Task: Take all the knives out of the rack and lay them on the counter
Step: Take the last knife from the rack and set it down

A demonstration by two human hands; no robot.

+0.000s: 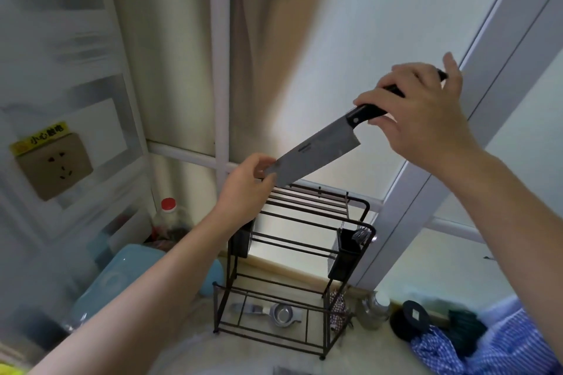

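Tiled wall on the far left is fitted with a tan socket [54,169], and a yellow warning label [39,137] is stuck along its upper edge. Below it, a red-capped bottle [166,216] is stood in the corner behind a pale blue object [122,277], which is partly hidden by the left forearm. The left hand [243,189] is raised over the rack, and the far end of the blade is pinched between its thumb and curled fingers. The knife [316,152] is held in the air above the rack, tilted, with the blade end low at the left and the black handle high at the right. The black wire rack [295,256] is stood on the counter [195,347] beneath it; no knives can be made out in its upper slots. A black cutlery cup [347,256] is hung on its right side, and a small metal strainer [281,313] is lain under its lowest tier. The right hand [426,113] is closed around the handle, with the little finger lifted clear. Further right, a metal jar [373,309], a dark round container [409,323] and a blue checked cloth [499,344] are seen on the counter.
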